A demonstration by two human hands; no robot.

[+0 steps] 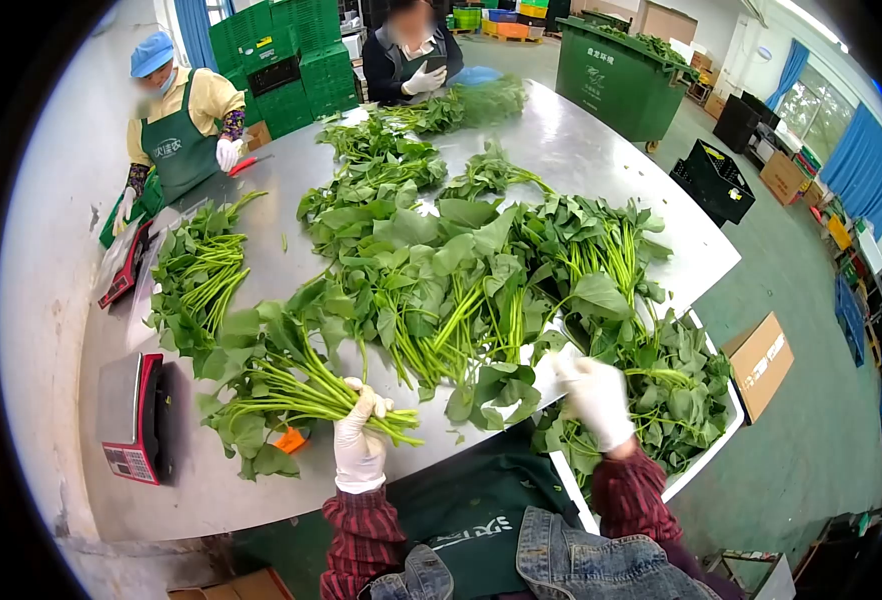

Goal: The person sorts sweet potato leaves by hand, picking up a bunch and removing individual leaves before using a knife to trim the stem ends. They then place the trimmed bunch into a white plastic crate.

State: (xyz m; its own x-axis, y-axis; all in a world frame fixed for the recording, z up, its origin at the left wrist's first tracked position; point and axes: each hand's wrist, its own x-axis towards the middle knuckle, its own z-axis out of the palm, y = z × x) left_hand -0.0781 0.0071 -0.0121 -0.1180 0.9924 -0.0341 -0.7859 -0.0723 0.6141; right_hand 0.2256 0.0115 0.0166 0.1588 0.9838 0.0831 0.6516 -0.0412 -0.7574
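My left hand (360, 445), in a white glove, is wrapped around the stem ends of a bunch of leafy greens (296, 390), its leaves pointing left over the metal table. Beneath that bunch an orange object (289, 440) partly shows. My right hand (596, 402), gloved too and smeared by motion, is above the table's front edge, beside greens (661, 400) heaped in a white box (737, 405). A large pile of loose leafy greens (441, 265) spreads across the table in front of both hands.
A red-sided scale (129, 415) stands at the left, with another scale (126, 265) behind it. Further greens (201, 270) lie nearby. Two people work across the metal table (291, 260), one near a red-handled knife (246, 165). A cardboard box (759, 365) is at the right.
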